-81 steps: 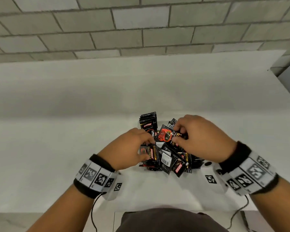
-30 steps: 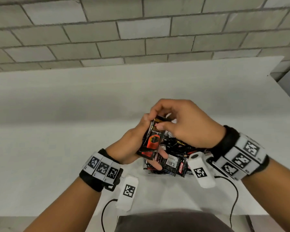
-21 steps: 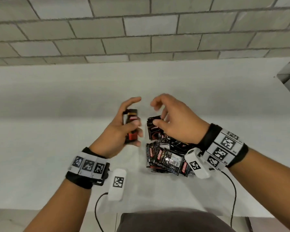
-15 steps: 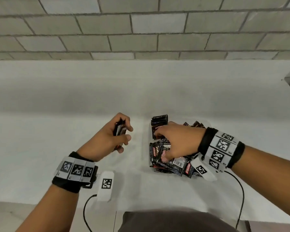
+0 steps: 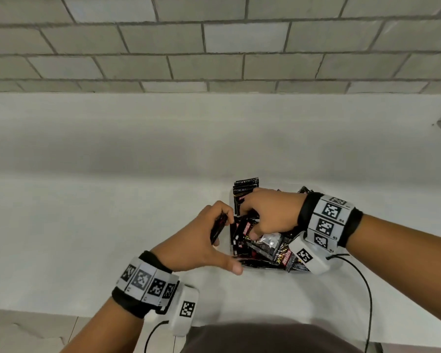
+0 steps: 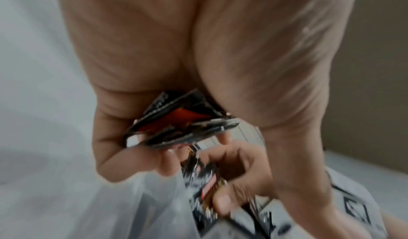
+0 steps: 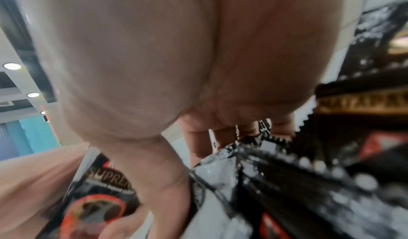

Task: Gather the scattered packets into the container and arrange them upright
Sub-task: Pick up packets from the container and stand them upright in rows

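Note:
Black and red packets [image 5: 265,248] lie in a jumbled heap near the table's front edge. A few packets [image 5: 246,189] stand upright at the heap's far left. My left hand [image 5: 215,240] grips a small stack of packets [image 5: 218,226] [image 6: 176,126] on edge, right beside the heap. My right hand [image 5: 255,225] reaches down into the heap and pinches one packet [image 5: 247,230] [image 6: 205,181] between thumb and fingers. What looks like the container's clear wall [image 6: 154,208] shows faintly below the hands. The right wrist view shows blurred packets [image 7: 106,181] close up.
The white table [image 5: 112,225] stretches left and back to a white backboard [image 5: 214,128] under a grey brick wall. Wrist camera cables [image 5: 367,289] trail over the front edge at the right.
My left hand has swung back right to the heap with its stack of packets. My right hand has stayed in the heap and taken hold of a packet.

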`<state>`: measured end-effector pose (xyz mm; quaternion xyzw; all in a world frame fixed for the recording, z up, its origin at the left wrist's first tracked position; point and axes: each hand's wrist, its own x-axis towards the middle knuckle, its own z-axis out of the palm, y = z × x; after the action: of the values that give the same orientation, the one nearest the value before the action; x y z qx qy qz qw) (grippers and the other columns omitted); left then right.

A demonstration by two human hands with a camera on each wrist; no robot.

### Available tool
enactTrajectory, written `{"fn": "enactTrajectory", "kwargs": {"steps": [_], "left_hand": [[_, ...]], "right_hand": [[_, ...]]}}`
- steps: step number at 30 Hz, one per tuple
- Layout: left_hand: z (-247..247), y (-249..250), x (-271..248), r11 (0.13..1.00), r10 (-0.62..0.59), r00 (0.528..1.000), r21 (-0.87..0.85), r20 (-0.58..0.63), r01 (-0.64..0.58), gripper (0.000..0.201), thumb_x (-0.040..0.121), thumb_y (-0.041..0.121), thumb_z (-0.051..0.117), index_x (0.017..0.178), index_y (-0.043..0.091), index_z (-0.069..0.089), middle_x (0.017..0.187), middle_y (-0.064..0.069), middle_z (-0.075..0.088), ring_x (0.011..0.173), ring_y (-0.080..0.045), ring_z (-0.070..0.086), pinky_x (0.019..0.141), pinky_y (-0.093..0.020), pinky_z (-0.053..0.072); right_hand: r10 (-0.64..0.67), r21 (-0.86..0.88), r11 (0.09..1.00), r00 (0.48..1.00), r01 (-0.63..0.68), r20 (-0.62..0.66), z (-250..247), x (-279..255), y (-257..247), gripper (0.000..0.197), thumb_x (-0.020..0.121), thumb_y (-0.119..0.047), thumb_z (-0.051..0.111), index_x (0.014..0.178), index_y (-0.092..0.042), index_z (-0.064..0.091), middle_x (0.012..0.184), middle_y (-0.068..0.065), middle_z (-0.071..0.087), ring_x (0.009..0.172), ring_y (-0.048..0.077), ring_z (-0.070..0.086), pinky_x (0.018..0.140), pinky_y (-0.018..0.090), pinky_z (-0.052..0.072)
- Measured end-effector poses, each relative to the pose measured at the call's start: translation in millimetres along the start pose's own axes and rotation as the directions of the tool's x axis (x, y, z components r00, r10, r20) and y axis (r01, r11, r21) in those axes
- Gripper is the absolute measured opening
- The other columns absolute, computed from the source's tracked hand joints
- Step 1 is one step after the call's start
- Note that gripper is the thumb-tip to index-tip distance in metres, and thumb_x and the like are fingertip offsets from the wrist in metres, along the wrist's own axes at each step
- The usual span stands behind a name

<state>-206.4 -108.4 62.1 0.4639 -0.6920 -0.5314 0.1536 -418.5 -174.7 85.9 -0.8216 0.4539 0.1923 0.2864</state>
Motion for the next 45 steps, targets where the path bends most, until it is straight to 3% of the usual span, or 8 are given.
{"fn": "enactTrajectory", "kwargs": {"steps": [9, 14, 22, 29, 36, 38, 41, 45], "left_hand": [[19.4, -20.4, 12.1, 0.998, 0.023, 0.973, 0.056, -0.230, -0.011, 0.072, 0.066, 0.041, 0.094, 0.108, 0.044, 0.036, 0.113, 0.006, 0.043, 0.079, -0.003, 0.049, 0.068, -0.015, 0.042], [21.0, -25.9, 10.3, 1.000, 0.020, 0.979, -0.017, -0.202, -0.024, 0.072, 0.066, 0.044, 0.094, 0.111, 0.042, 0.039, 0.111, 0.001, 0.053, 0.077, -0.006, 0.050, 0.068, -0.019, 0.042], [2.3, -0.9, 7.7, 0.975, 0.094, 0.966, -0.176, -0.241, -0.138, 0.086, 0.058, 0.033, 0.101, 0.118, 0.029, 0.040, 0.113, 0.005, 0.052, 0.079, -0.011, 0.054, 0.072, -0.030, 0.051], [1.0, 36.9, 43.5, 0.920, 0.249, 0.945, -0.252, -0.214, -0.300, 0.081, 0.066, 0.011, 0.096, 0.116, 0.026, 0.033, 0.107, 0.005, 0.055, 0.086, -0.005, 0.061, 0.073, -0.026, 0.053], [8.2, 68.6, 66.7, 0.813, 0.234, 0.934, -0.472, -0.271, -0.341, 0.053, 0.096, 0.031, 0.065, 0.134, 0.018, 0.030, 0.132, -0.014, 0.060, 0.122, -0.026, 0.063, 0.089, -0.066, 0.055], [4.6, 72.2, 65.3, 0.690, 0.173, 0.962, -0.672, -0.210, -0.271, 0.056, 0.100, 0.022, 0.062, 0.144, 0.020, 0.027, 0.143, -0.014, 0.057, 0.129, -0.038, 0.059, 0.086, -0.077, 0.049], [-1.0, 71.1, 61.9, 0.617, 0.164, 0.975, -0.756, -0.148, -0.218, 0.071, 0.093, 0.007, 0.067, 0.152, 0.022, 0.030, 0.135, -0.011, 0.065, 0.114, -0.042, 0.068, 0.073, -0.056, 0.063], [-8.4, 59.1, 54.7, 0.607, 0.216, 0.958, -0.743, -0.190, -0.283, 0.082, 0.093, -0.007, 0.053, 0.153, 0.044, 0.029, 0.130, -0.019, 0.066, 0.103, -0.050, 0.069, 0.070, -0.052, 0.063]], "right_hand": [[-0.046, 0.282, 0.953, 0.973, 0.111, -0.227, -12.1, -19.6, 0.5, 0.027, 0.082, -0.025, 0.079, 0.107, -0.022, 0.072, 0.099, -0.006, 0.071, 0.093, 0.013, 0.064, 0.088, 0.033, 0.053], [-0.030, 0.392, 0.903, 0.935, 0.177, -0.353, -18.5, -34.9, 8.0, 0.028, 0.082, -0.026, 0.082, 0.109, -0.031, 0.075, 0.098, -0.017, 0.073, 0.090, -0.006, 0.064, 0.079, 0.009, 0.044], [0.012, 0.511, 0.806, 0.855, 0.299, -0.519, -21.0, -56.4, 27.7, 0.017, 0.087, -0.027, 0.078, 0.102, -0.031, 0.072, 0.096, -0.009, 0.075, 0.090, 0.006, 0.068, 0.093, 0.037, 0.053], [0.038, 0.588, 0.680, 0.780, 0.437, -0.624, -23.6, -62.5, 33.8, 0.015, 0.091, -0.016, 0.072, 0.106, -0.016, 0.070, 0.097, -0.006, 0.075, 0.092, 0.008, 0.070, 0.089, 0.022, 0.051], [0.129, 0.598, 0.610, 0.680, 0.520, -0.722, -29.2, -53.1, 22.3, 0.021, 0.092, -0.014, 0.071, 0.113, -0.012, 0.071, 0.107, -0.004, 0.075, 0.102, 0.008, 0.070, 0.096, 0.027, 0.052], [0.203, 0.569, 0.672, 0.622, 0.474, -0.756, -29.7, -47.6, 18.9, 0.028, 0.087, -0.026, 0.077, 0.114, -0.020, 0.073, 0.106, -0.006, 0.067, 0.098, 0.011, 0.067, 0.091, 0.034, 0.055], [0.292, 0.605, 0.677, 0.600, 0.420, -0.744, -32.3, -43.9, 11.3, 0.041, 0.074, -0.041, 0.086, 0.111, -0.027, 0.075, 0.095, -0.002, 0.055, 0.092, 0.016, 0.062, 0.071, 0.040, 0.062], [0.238, 0.563, 0.667, 0.577, 0.488, -0.781, -32.4, -41.1, 0.2, 0.040, 0.069, -0.040, 0.088, 0.098, -0.023, 0.067, 0.094, 0.001, 0.057, 0.082, 0.007, 0.052, 0.052, 0.015, 0.052]]}}
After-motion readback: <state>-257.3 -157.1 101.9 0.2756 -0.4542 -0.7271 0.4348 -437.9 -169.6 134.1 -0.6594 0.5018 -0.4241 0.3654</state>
